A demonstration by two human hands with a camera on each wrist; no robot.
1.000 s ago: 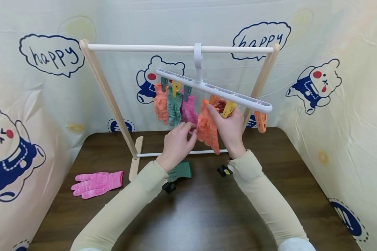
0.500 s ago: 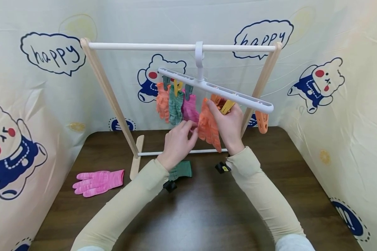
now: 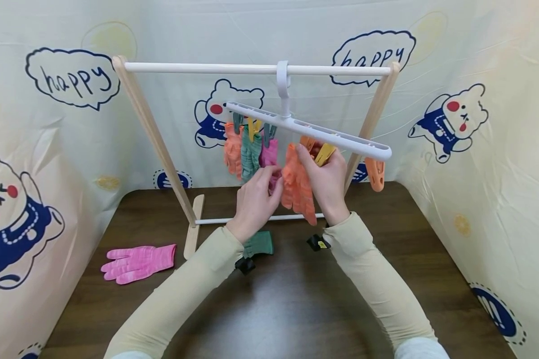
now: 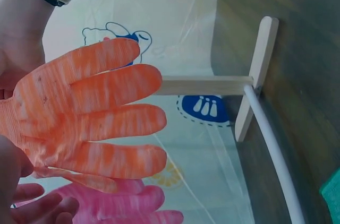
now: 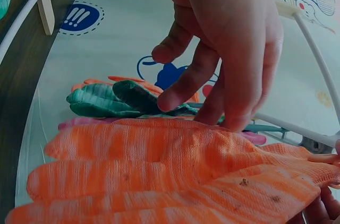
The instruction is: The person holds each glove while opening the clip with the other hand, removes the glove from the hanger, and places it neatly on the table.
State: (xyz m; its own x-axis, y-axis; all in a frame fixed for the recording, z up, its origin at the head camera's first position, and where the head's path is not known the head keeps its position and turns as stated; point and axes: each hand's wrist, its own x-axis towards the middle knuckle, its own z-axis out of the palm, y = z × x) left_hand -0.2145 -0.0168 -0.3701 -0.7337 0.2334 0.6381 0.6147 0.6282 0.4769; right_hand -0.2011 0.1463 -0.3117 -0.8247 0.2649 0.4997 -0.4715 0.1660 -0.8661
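My right hand pinches an orange glove by its cuff, just under the white hanger. An orange clothespin shows above the cuff, and a yellow clothespin by my right fingers. My left hand is at the glove's left side, its fingers loosely bent; in the right wrist view, a fingertip of this left hand meets the glove's edge. In the left wrist view the orange glove hangs with its fingers spread. Whether the clothespin bites the cuff is hidden.
On the hanger's left half, clothespins hold an orange glove, a green glove and a pink glove. Another orange clothespin hangs at the right end. A pink glove and a green glove lie on the table.
My left hand has shifted slightly up along the orange glove's side. My right hand keeps its pinch on the cuff, and the hanger has swayed a little.
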